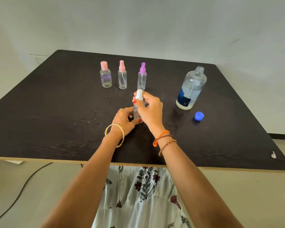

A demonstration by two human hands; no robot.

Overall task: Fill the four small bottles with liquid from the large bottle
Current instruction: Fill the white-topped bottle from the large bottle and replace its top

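A person's left hand held the base of a clear spray bottle at the table's centre while the right hand pinched its white spray top. Three other small bottles stood capped in a row beyond. The large bottle stood uncapped at far right, only a shallow layer of liquid showing, its blue cap just in front. A careless elbow could topple the open bottle; whether the top was going on or coming off could not be told.
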